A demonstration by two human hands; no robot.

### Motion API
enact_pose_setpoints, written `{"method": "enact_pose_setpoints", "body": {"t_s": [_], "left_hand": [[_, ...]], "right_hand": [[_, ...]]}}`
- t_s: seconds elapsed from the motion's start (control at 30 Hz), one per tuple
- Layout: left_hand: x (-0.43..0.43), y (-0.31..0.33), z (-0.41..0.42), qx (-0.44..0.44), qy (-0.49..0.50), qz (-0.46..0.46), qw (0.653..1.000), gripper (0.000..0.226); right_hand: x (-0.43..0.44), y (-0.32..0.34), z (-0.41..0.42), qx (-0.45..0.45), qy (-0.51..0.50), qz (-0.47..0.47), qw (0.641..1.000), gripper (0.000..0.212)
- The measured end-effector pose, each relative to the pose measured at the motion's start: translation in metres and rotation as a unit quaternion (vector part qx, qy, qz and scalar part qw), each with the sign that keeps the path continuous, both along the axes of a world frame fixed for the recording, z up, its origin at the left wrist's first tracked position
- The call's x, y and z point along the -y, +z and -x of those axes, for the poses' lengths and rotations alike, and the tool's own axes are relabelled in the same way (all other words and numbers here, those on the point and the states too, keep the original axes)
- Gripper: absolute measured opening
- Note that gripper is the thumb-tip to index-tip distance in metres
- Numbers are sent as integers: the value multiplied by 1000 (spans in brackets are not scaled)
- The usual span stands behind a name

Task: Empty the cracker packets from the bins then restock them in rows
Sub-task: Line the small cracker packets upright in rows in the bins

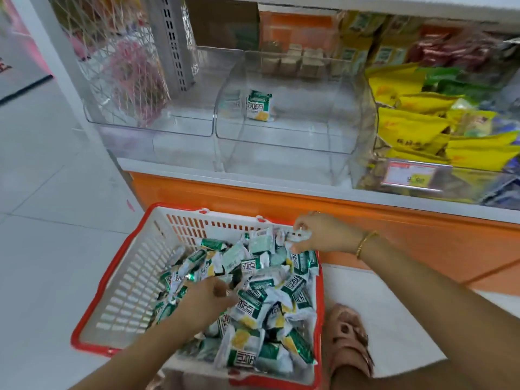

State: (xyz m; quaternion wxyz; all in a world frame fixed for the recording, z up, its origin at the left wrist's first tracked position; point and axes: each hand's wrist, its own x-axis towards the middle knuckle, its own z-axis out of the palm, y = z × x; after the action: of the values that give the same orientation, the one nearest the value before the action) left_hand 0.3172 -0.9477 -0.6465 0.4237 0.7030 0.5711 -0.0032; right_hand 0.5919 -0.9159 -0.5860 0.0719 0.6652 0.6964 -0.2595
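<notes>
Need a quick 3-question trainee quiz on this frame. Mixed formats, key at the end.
1. True or false: the red-rimmed basket holds a pile of cracker packets.
2. How many packets stand in the middle clear bin?
3. The far-corner packet in the basket is pinched by: A) left hand B) right hand.
Key: 1 true; 2 one, the lone packet; 3 B.

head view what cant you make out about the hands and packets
- Left hand: fingertips buried in the cracker packets; grip unclear.
- Right hand: pinches a packet, its print hidden by fingers.
- Basket: floor covered by packets; count unknowable.
- Price tag: print blurred.
</notes>
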Motion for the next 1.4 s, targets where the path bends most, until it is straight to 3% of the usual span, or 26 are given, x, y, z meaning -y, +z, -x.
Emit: {"method": "enact_pose_setpoints", "body": {"t_s": [0.1, 0.27, 0.47, 0.63, 0.73, 0.83, 0.9, 1.03, 1.17, 1.27, 1.33, 1.4], "left_hand": [[8, 0, -13, -57, -45, -77, 994, 56], [10, 10, -40, -55, -131, -99, 985, 58], [4, 15, -55, -55, -164, -92, 981, 48], [-7, 30, -62, 47, -43, -41, 997, 60], [-12, 54, -67, 177, 58, 10, 982, 62], [-12, 73, -66, 348, 103, 128, 923, 57], [-12, 78, -65, 412, 117, 168, 888, 45], [-16, 79, -64, 424, 162, 164, 876, 48], [-15, 82, -63, 447, 191, 197, 851, 49], [-17, 86, -63, 459, 215, 217, 834, 34], [-19, 88, -62, 456, 229, 214, 833, 16], [-19, 91, -62, 448, 237, 209, 836, 9]], "right_hand": [[24, -34, -12, -81, -133, -82, 984, 81], [41, -70, 0, -71, -212, -54, 973, 98], [46, -81, 26, -53, -274, -88, 956, 85], [47, -48, 19, -143, -305, -141, 931, 82], [45, -8, 14, -366, -307, -120, 871, 69], [50, 16, 13, -535, -284, -63, 793, 76], [55, 23, 19, -563, -284, -61, 774, 77], [58, 31, 25, -553, -311, -88, 768, 52], [57, 31, 23, -581, -302, -44, 755, 37], [55, 29, 17, -642, -333, 3, 691, 27], [53, 28, 11, -687, -368, 16, 627, 39], [51, 31, 6, -695, -381, 5, 610, 49]]}}
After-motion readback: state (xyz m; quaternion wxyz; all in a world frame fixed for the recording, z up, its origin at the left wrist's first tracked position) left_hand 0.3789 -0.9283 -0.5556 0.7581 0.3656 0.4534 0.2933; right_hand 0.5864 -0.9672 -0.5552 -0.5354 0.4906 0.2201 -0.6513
